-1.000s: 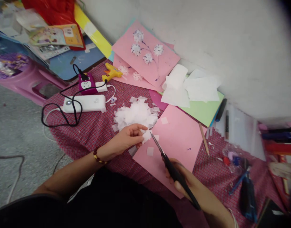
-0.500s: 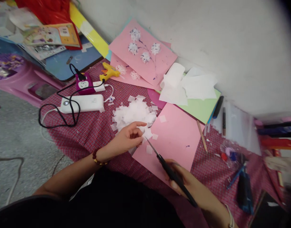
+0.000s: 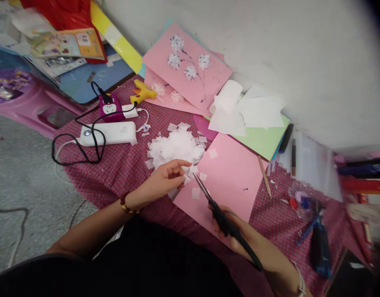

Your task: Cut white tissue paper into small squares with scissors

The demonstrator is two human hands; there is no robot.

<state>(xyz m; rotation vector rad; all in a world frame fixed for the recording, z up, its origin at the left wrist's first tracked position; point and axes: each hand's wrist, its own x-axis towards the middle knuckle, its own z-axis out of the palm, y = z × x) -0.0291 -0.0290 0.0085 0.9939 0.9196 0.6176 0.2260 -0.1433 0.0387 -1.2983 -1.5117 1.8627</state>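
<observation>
My left hand (image 3: 165, 181) pinches a small strip of white tissue paper (image 3: 186, 178) just in front of a heap of cut white tissue squares (image 3: 176, 147). My right hand (image 3: 242, 237) grips black-handled scissors (image 3: 222, 216), whose blades are slightly apart with the tips at the edge of the pinched strip. Both hands work over the near corner of a pink paper sheet (image 3: 227, 177) on the red checked cloth (image 3: 122, 169). A few loose white squares lie on the pink sheet.
A white power strip (image 3: 109, 134) with a black cable, a purple plug adapter (image 3: 109, 108) and a yellow glue gun (image 3: 142, 91) lie at the left. Pink sheets with tissue flowers (image 3: 186, 66), white tissue (image 3: 239, 108) on green paper, a wooden stick (image 3: 264, 175), pens and blue pliers (image 3: 320, 243) lie behind and right.
The scissors shifted slightly, their blades closing then parting again at the tissue strip. A small white square has dropped onto the pink sheet. My left hand stayed nearly in place.
</observation>
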